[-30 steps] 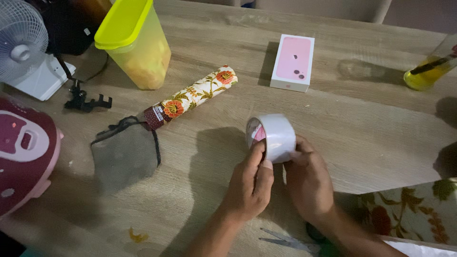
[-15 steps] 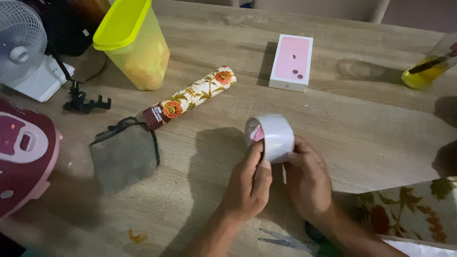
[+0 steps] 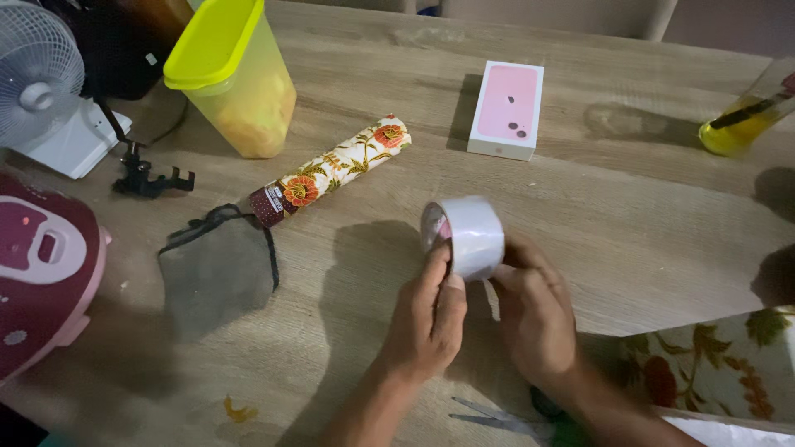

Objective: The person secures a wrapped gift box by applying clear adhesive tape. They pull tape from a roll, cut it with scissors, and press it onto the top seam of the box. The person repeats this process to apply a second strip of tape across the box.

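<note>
**Tape roll tipped a little further left between two hands**

Since the earlier frame the roll of tape (image 3: 464, 237) had shifted slightly left and up, and the left hand (image 3: 431, 319) had slid with it, its thumb riding higher along the roll's open side. The right hand (image 3: 537, 310) had barely moved.

The roll was white, with a pink inner core showing on its left face, and it was held above the wooden worktop (image 3: 629, 207) near the front middle. The left grip was pinching the roll's near edge between thumb and fingers. The right grip was closed lightly against the roll's lower right side, fingertips touching the outer band of tape.

Behind the roll, well apart, lay a tube wrapped in floral paper (image 3: 331, 170), tilted from lower left to upper right. A yellow-lidded plastic container (image 3: 236, 79) stood beyond it, and a pink and white box (image 3: 507, 108) lay flat to the right. A grey drawstring pouch (image 3: 217, 273) lay left of the hands. A small white fan (image 3: 41, 91) and a black clip (image 3: 149, 178) sat at the far left, with a dark red and pink appliance (image 3: 37, 273) at the left edge. A bottle of yellow liquid (image 3: 741, 120) stood at the far right. Scissors (image 3: 505, 420) lay near the wrists, and a sheet of floral paper (image 3: 716, 364) hung over the front right corner.
</note>
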